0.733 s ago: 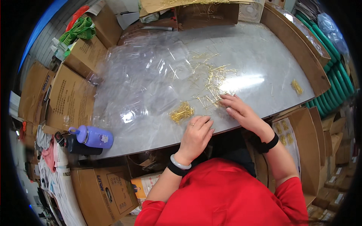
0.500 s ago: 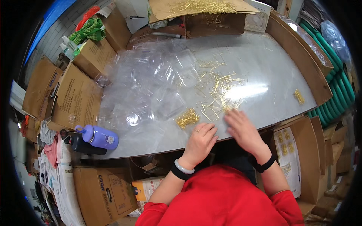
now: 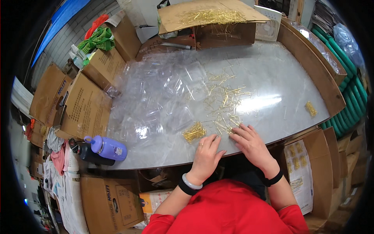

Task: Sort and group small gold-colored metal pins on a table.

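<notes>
Thin gold wire hooks [image 3: 230, 95] lie scattered over the grey tabletop [image 3: 290, 126], some close to my fingertips. My right hand [image 3: 253, 147] is palm down at the near edge, fingers spread and touching the closest loose hooks [image 3: 223, 125]. Beside it, my left hand [image 3: 206, 158] reaches forward with its fingers stretched out and thumb apart; its fingertips are near the same hooks. Nothing shows in either hand, though the palms are hidden. A denser pile of gold hooks [image 3: 194, 132] lies just beyond my left hand. One small bundle of hooks [image 3: 310, 109] sits at the far right.
Clear plastic pieces [image 3: 156, 89] cover the table's left side. A purple bottle [image 3: 111, 148] and a black bottle [image 3: 91, 154] lie near its front left. Cardboard boxes [image 3: 87, 107] line the left. More hooks [image 3: 212, 16] rest on cardboard at the back. A wooden rim [image 3: 315, 68] borders the right.
My left hand's thumb has moved away from its fingers. The right hand's fingers have spread over the near hooks. The whole view has shifted slightly, with the table appearing lower.
</notes>
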Available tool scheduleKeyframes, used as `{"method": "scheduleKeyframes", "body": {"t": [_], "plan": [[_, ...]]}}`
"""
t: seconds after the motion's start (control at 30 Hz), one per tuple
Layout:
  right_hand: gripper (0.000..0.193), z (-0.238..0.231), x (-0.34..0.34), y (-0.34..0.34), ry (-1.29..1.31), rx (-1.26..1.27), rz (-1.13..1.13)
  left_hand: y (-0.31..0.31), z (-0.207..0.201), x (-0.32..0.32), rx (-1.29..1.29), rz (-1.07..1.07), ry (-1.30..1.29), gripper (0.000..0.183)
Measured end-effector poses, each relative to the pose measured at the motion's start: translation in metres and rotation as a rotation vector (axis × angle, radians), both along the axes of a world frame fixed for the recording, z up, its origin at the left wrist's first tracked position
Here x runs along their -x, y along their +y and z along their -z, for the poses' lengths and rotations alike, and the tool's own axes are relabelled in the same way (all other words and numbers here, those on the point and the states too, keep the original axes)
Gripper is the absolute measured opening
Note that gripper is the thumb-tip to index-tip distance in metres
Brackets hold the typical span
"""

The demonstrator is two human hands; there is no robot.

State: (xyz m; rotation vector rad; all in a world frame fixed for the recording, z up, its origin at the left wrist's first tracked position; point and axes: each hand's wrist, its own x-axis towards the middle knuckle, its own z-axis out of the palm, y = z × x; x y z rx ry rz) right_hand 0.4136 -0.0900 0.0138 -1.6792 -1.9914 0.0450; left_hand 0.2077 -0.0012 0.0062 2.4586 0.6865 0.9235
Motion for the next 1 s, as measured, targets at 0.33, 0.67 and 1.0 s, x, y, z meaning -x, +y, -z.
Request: {"method": "scheduleKeyframes", "body": {"t": [0.33, 0.67, 1.0], "plan": [[0.031, 0.009, -0.002, 0.015, 0.140, -0.037, 0.088, 0.014, -0.002, 0.006, -0.023, 0.008, 0.083, 0.047], [0.036, -0.005, 0.009, 0.012, -0.012, -0.057, 0.031, 0.014, -0.010, -0.010, -0.150, -0.186, 0.325, 0.063], [0.039, 0.008, -0.001, 0.017, -0.005, -0.026, 0.222, -0.001, 0.000, -0.004, -0.084, 0.049, 0.184, 0.050]]}}
